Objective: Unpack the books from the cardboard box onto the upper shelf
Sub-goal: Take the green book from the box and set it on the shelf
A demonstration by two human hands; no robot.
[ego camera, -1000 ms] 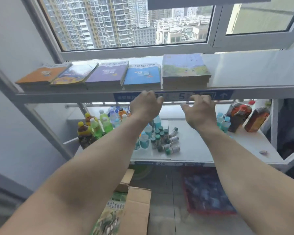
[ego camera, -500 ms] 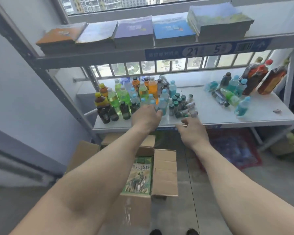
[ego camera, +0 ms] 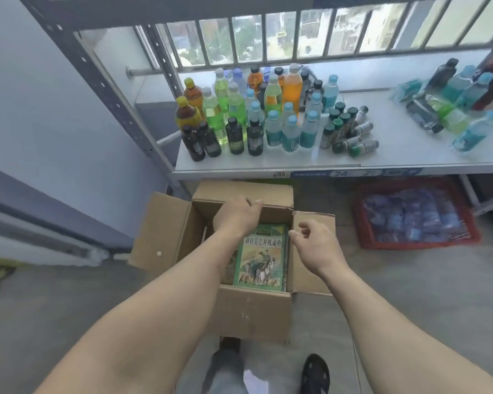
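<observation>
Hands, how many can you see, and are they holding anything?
2. The left hand hovers over the box, above the green book. The right hand is beside it, over the right flap. Both hold nothing.

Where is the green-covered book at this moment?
In the head view, the green-covered book lies flat inside the open brown cardboard box on the floor, toward its right side, between the left hand and the right hand.

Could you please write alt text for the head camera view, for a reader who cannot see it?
Two bare hands, left hand and right hand, reach empty over an open cardboard box on the floor, where a green book lies face up. Behind it, a shelf carries many drink bottles.
</observation>
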